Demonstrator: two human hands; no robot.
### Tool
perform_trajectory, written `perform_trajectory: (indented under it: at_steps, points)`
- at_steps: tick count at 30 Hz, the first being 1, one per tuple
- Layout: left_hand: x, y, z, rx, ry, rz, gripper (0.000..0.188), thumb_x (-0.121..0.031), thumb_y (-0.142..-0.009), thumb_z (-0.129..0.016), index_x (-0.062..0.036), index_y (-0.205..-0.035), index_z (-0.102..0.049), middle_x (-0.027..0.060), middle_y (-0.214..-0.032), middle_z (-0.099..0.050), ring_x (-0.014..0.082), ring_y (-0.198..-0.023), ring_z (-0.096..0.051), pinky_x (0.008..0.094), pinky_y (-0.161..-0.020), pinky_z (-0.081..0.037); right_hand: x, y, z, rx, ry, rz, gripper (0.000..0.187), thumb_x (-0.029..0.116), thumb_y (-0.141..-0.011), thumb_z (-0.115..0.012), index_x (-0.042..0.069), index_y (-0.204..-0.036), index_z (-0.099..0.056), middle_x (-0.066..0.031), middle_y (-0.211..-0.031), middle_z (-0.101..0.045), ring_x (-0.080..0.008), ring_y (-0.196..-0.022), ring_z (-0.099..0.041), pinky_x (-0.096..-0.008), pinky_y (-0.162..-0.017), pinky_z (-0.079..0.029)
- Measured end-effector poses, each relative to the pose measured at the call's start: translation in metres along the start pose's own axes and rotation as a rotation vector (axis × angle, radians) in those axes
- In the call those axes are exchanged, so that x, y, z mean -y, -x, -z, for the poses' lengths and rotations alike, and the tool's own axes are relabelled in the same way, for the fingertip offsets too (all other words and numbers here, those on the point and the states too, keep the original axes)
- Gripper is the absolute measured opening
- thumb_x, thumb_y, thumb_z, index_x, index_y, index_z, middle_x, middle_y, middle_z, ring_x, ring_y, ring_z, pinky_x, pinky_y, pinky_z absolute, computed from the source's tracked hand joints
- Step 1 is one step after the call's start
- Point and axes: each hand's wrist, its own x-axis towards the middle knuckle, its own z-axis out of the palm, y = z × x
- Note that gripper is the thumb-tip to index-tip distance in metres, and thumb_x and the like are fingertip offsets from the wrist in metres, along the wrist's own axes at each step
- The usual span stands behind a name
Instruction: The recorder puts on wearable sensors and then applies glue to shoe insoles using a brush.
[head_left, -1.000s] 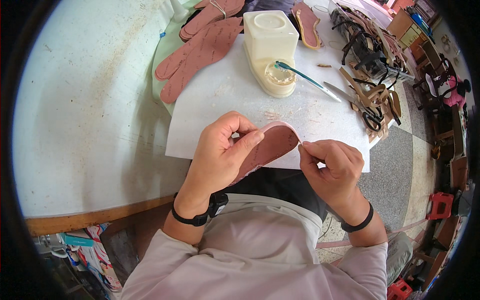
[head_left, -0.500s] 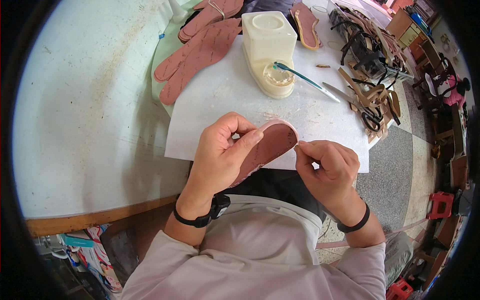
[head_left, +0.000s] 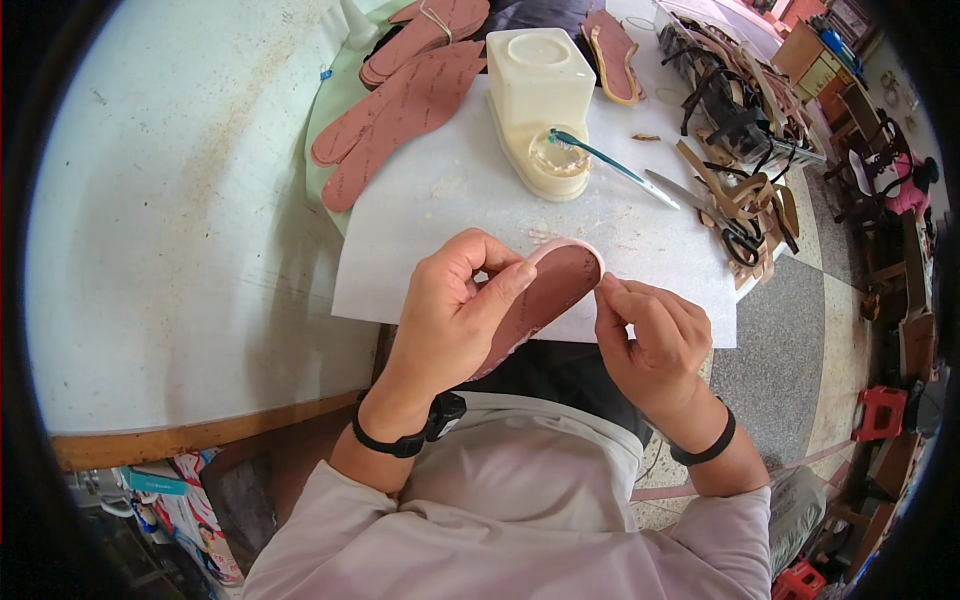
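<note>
A reddish-brown insole (head_left: 540, 300), flat and matte with a pale pink edge strip curling round its rounded end, is held above the near edge of the table (head_left: 150, 250), just over the white sheet (head_left: 450, 220) that covers part of it. The left hand (head_left: 455, 315) is wrapped about the insole's middle, fingers curled over the top and the thumb lying along its face, clamped firmly on it. The right hand (head_left: 650, 335) meets the insole at its rounded end, thumb and fingertips pinched together on the pink edge strip there.

On the white sheet beyond the hands stands a cream plastic container (head_left: 540, 85), blocky, with a round open dish at its foot; a teal-handled brush (head_left: 610, 165) rests with its head in that dish. To the left lie several more reddish-brown insoles (head_left: 400, 105), overlapping in a loose fan. At the right is a heap of tan and dark leather straps (head_left: 740, 190). The table's own surface is pale, dull and faintly stained.
</note>
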Motion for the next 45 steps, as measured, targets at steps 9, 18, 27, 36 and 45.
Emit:
perform_trajectory:
  at_steps: [9,18,27,36,45]
  points:
    - [-0.004,-0.004,-0.01,-0.005,0.064,-0.054,0.016,-0.011,-0.104,-0.07,-0.0009,-0.093,-0.065,-0.0066,-0.084,-0.057,0.001,-0.077,-0.046,0.0192,-0.068,-0.038,0.004,-0.012,0.001,-0.091,-0.071,-0.06,0.011,-0.006,-0.082,-0.079,-0.001,-0.089,-0.072,-0.0119,-0.081,-0.076,-0.0184,-0.058,-0.069,-0.0282,-0.054,-0.055]
    - [-0.011,-0.005,-0.012,-0.042,0.15,-0.004,0.017,-0.014,-0.105,-0.07,-0.0007,-0.095,-0.067,-0.0042,-0.083,-0.062,0.0003,-0.075,-0.048,0.0197,-0.064,-0.04,0.0,-0.021,-0.004,-0.174,-0.161,-0.105,0.012,-0.006,-0.083,-0.08,0.0,-0.087,-0.071,-0.0122,-0.084,-0.077,-0.0157,-0.058,-0.069,-0.0254,-0.054,-0.054]
    - [-0.007,-0.019,-0.017,0.135,0.533,0.098,0.021,-0.017,-0.111,-0.057,0.0001,-0.122,-0.062,-0.0025,-0.102,-0.064,0.0018,-0.091,-0.055,0.02,-0.082,-0.046,-0.003,-0.032,-0.002,-0.141,-0.417,-0.344,0.013,-0.009,-0.083,-0.081,-0.001,-0.088,-0.072,-0.0111,-0.086,-0.077,-0.0103,-0.063,-0.067,-0.0228,-0.053,-0.052]
    - [-0.029,-0.054,-0.014,0.322,0.358,-0.181,0.021,-0.012,-0.107,-0.064,0.0016,-0.123,-0.066,0.0038,-0.116,-0.07,0.0072,-0.108,-0.063,0.024,-0.095,-0.05,-0.005,-0.038,-0.001,-0.052,-0.421,-0.261,0.014,-0.01,-0.082,-0.081,0.0,-0.089,-0.073,-0.0107,-0.087,-0.077,-0.0114,-0.067,-0.069,-0.0233,-0.054,-0.053]
    - [-0.031,-0.058,-0.013,0.258,0.064,-0.089,0.017,-0.013,-0.108,-0.064,0.0026,-0.111,-0.068,0.0049,-0.101,-0.072,0.0088,-0.095,-0.065,0.0256,-0.087,-0.054,-0.006,-0.046,-0.005,-0.014,-0.34,-0.207,0.016,-0.01,-0.08,-0.081,0.0,-0.089,-0.073,-0.0117,-0.089,-0.077,-0.0153,-0.069,-0.072,-0.0257,-0.058,-0.057]
